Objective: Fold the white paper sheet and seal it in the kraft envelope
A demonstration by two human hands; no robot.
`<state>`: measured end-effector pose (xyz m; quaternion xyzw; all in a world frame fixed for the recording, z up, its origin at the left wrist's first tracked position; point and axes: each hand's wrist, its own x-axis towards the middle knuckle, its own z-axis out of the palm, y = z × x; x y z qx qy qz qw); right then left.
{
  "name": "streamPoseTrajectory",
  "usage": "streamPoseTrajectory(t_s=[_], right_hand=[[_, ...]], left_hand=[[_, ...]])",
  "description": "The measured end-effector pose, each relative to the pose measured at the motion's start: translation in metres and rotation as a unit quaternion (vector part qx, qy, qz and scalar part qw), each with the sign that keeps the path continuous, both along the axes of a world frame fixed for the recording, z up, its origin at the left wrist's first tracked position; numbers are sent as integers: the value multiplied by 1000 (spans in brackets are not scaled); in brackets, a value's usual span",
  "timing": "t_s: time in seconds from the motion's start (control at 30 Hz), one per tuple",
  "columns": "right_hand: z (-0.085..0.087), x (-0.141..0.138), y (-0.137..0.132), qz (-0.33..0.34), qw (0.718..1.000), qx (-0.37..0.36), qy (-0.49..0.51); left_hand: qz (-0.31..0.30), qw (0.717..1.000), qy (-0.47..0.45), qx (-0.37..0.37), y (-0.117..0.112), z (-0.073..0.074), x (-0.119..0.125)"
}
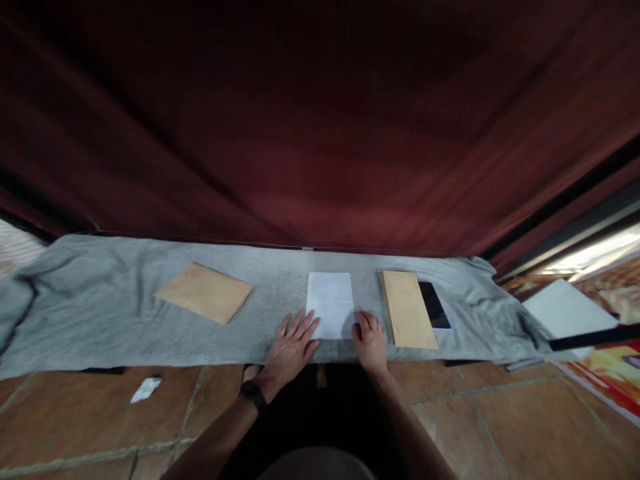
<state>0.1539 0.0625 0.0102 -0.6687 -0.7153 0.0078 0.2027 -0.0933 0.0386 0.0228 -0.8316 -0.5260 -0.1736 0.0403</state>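
Observation:
A white sheet of paper (330,303) lies flat on a grey cloth (125,327) in front of me. My left hand (290,348) rests palm down by the sheet's near left corner, fingers stretched out and tips touching the paper. My right hand (371,341) sits at the near right corner, fingers curled down onto the paper's edge. A black band is on my left wrist.
A brown envelope (204,292) lies to the left on the cloth. A stack of brown envelopes (407,308) lies to the right, with a dark phone (434,305) beside it. A dark red curtain (320,133) hangs behind. Tiled floor below holds a paper scrap (145,389).

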Motion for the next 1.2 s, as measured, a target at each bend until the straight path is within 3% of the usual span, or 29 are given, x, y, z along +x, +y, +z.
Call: streamPoseTrajectory(t_s=[0.27,0.4,0.53,0.63,0.7,0.77,0.8,0.9,0.97,1.03,1.1,1.2], right_hand=[[23,-25,24,-81,991,-73,78],[25,-22,32,-69,968,-111,215],[30,-18,36,-35,958,-112,262],[49,-15,38,-19,953,-86,292],[71,-13,38,-7,955,-41,294],[96,-14,35,3,968,24,250],[108,-15,33,7,976,52,213],[133,-28,22,69,990,101,73],[137,-40,12,132,987,93,-8],[132,-52,2,178,980,68,-62],[122,-60,-6,205,974,39,-88],[107,-69,-13,233,969,10,-85]], left_hand=[[-6,1000,2,-3,-2,2,3],[-4,1000,-17,-5,-3,3,3],[-9,998,-49,-34,-3,2,1],[-10,990,-124,-73,-2,0,-2],[8,969,-224,-105,0,1,-3],[44,921,-360,-143,4,5,0],[65,883,-434,-166,7,10,3],[107,719,-642,-244,20,29,15],[110,596,-739,-293,29,44,21],[115,514,-785,-327,37,56,24],[105,481,-797,-350,39,64,25],[73,504,-782,-358,35,63,22]])
